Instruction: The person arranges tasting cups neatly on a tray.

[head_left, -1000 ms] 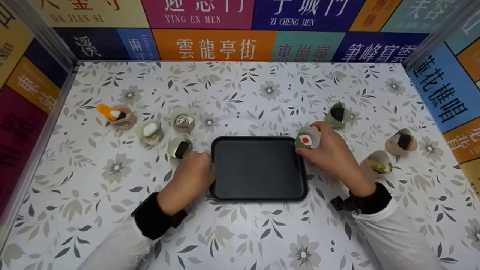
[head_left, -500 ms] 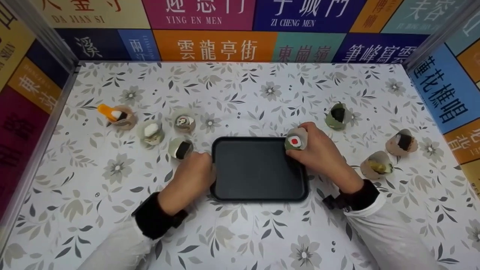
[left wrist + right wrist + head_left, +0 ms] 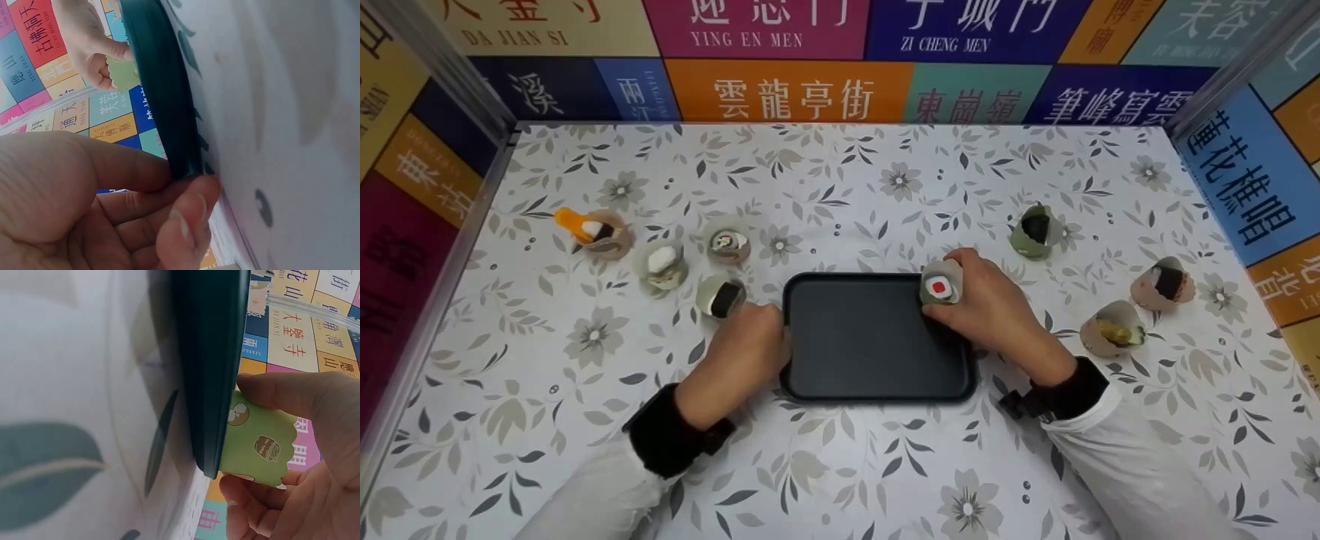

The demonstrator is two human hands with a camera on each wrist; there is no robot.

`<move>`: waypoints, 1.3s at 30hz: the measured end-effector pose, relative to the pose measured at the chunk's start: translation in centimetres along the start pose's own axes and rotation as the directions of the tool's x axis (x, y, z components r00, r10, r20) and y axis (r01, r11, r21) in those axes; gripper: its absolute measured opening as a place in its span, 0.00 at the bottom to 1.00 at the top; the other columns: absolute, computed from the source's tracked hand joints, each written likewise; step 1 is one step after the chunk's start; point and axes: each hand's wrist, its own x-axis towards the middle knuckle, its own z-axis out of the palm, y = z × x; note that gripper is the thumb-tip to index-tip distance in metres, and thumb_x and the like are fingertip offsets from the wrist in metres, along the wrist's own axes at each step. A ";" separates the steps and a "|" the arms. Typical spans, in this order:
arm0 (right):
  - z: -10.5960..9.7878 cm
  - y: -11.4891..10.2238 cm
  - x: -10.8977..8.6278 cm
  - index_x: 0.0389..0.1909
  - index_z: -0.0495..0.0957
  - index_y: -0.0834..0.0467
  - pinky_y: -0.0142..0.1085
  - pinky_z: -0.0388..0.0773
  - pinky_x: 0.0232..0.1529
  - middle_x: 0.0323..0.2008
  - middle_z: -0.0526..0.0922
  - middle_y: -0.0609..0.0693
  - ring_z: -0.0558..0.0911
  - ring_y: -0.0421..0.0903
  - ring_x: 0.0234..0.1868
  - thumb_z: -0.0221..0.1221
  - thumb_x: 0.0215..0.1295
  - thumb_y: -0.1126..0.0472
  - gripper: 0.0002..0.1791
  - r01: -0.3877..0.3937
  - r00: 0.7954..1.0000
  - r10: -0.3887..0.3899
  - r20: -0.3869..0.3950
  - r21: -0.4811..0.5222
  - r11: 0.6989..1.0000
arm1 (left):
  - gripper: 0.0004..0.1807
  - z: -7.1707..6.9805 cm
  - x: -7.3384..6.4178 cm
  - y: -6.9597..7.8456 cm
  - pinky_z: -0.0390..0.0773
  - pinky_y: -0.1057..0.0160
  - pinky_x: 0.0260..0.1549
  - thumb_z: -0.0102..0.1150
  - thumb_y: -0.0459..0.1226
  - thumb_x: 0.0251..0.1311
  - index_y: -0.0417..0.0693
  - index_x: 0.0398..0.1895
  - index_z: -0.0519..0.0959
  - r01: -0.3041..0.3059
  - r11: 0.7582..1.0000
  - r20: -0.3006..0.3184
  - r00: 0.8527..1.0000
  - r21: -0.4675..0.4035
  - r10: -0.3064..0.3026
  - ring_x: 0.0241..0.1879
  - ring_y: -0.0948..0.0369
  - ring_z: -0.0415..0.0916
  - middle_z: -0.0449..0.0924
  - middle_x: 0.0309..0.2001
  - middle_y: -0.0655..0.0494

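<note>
A black rectangular tray (image 3: 877,341) lies at the middle of the table. My left hand (image 3: 741,360) pinches its left rim between thumb and fingers, as the left wrist view of the tray (image 3: 163,84) shows. In my right hand (image 3: 997,311) is a green paper cup (image 3: 256,439), held between thumb and fingers at the tray's back right corner. A sushi piece (image 3: 939,287), white with a red centre, sits inside the cup. Whether the cup's base touches the tray floor, I cannot tell.
Left of the tray stand several paper cups with sushi, among them a cup (image 3: 721,298) close to my left hand and one with an orange topping (image 3: 574,223). To the right are a green cup (image 3: 1033,232) and two pinkish cups, one (image 3: 1112,330) near my right wrist.
My right hand has moved left with the green paper cup, from the tray's right edge to over its back right corner. The left hand and the tray have stayed in place.
</note>
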 end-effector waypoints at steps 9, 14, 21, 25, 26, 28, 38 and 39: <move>0.2 0.2 -0.1 0.61 0.70 0.63 0.54 0.76 0.44 0.45 0.82 0.59 0.81 0.58 0.45 0.78 0.52 0.55 0.39 -0.018 1.000 0.018 0.010 -0.003 1.000 | 0.12 0.0 0.0 0.0 0.79 0.43 0.26 0.60 0.27 0.57 0.40 0.16 0.75 -0.008 1.000 -0.001 1.000 0.014 0.008 0.26 0.40 0.81 0.80 0.22 0.40; 0.1 0.3 -0.1 0.71 0.64 0.64 0.56 0.75 0.50 0.52 0.80 0.63 0.80 0.61 0.52 0.79 0.53 0.49 0.50 -0.039 0.998 0.040 0.055 -0.017 0.999 | 0.12 -0.1 0.1 0.1 0.79 0.43 0.26 0.60 0.27 0.57 0.40 0.16 0.76 0.002 1.000 0.012 1.000 -0.003 -0.002 0.27 0.40 0.81 0.81 0.22 0.40; -0.6 0.4 -0.4 0.76 0.61 0.65 0.57 0.73 0.56 0.60 0.78 0.64 0.77 0.62 0.58 0.79 0.52 0.43 0.58 -0.013 0.998 0.016 0.058 -0.041 0.999 | 0.13 -0.1 0.2 0.0 0.78 0.45 0.25 0.60 0.27 0.57 0.41 0.15 0.75 0.002 1.000 0.016 1.000 -0.015 -0.002 0.25 0.41 0.81 0.80 0.21 0.40; -1.4 0.3 -1.1 0.76 0.61 0.64 0.59 0.72 0.57 0.62 0.76 0.64 0.77 0.63 0.59 0.76 0.54 0.38 0.57 0.011 0.999 -0.009 0.032 -0.057 0.998 | 0.13 -0.1 0.2 0.0 0.78 0.45 0.25 0.59 0.27 0.57 0.41 0.15 0.75 0.007 1.000 0.018 1.000 -0.019 -0.007 0.26 0.41 0.81 0.80 0.22 0.40; -1.6 0.4 -1.3 0.77 0.61 0.64 0.60 0.71 0.59 0.63 0.75 0.65 0.76 0.63 0.61 0.75 0.55 0.37 0.57 0.013 1.000 -0.011 0.026 -0.058 0.998 | 0.13 0.0 0.2 0.0 0.78 0.45 0.25 0.59 0.27 0.57 0.42 0.15 0.75 0.008 1.000 0.018 1.000 -0.021 -0.008 0.26 0.41 0.81 0.80 0.22 0.40; -2.1 0.5 -1.7 0.77 0.60 0.64 0.61 0.68 0.63 0.67 0.73 0.66 0.73 0.65 0.66 0.73 0.57 0.35 0.57 0.019 1.000 -0.018 0.006 -0.060 0.998 | 0.14 -0.1 0.2 0.0 0.78 0.45 0.26 0.59 0.27 0.57 0.42 0.15 0.75 0.005 1.000 0.019 1.000 -0.027 -0.005 0.26 0.41 0.81 0.80 0.22 0.41; -4.7 3.0 -4.2 0.81 0.55 0.62 0.69 0.58 0.69 0.78 0.58 0.67 0.60 0.70 0.76 0.73 0.57 0.34 0.61 0.032 0.994 -0.041 -0.097 -0.095 0.995 | 0.14 0.0 0.2 -0.2 0.78 0.43 0.26 0.60 0.26 0.56 0.43 0.14 0.74 -0.012 1.000 0.007 1.000 -0.027 0.013 0.26 0.41 0.81 0.80 0.21 0.40; -4.9 3.3 -4.5 0.81 0.54 0.62 0.69 0.57 0.69 0.79 0.57 0.68 0.59 0.70 0.76 0.73 0.57 0.35 0.61 0.022 0.994 -0.032 -0.103 -0.099 0.995 | 0.14 0.0 0.2 -0.2 0.78 0.43 0.26 0.60 0.26 0.55 0.43 0.13 0.74 -0.016 1.000 0.002 1.000 -0.024 0.016 0.26 0.40 0.81 0.80 0.21 0.40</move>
